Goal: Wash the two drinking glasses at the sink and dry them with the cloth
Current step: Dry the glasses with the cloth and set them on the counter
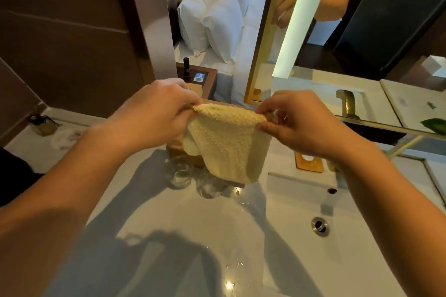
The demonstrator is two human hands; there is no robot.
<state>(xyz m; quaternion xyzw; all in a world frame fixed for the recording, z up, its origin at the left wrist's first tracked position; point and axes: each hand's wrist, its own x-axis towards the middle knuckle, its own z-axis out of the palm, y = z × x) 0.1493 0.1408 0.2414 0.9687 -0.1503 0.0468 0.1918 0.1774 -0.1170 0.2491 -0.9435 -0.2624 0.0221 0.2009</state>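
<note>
Terry cloth (pixel 229 142): pale yellow, held up by its top edge over the counter; the rest hangs free and folded.
Left hand (pixel 154 113): fingers pinched shut on the cloth's left top corner.
Right hand (pixel 296 123): thumb and fingertips clamped on the right top corner.
Glasses: two clear tumblers, left glass (pixel 179 173) and right glass (pixel 210 188), stand on the white counter (pixel 149 212) just below the hanging cloth, near each other.
Sink (pixel 301 212): basin to the right, drain visible, water droplets on the surface in front.
Progress (judgement): wet counter suggests washing is done; cloth is being opened out, so drying of both glasses is probably still to come.
Obscured: cloth covers the right glass's far side; whether the glasses are wet or upright cannot be told; the wooden box (pixel 176 147) behind is mostly hidden.
</note>
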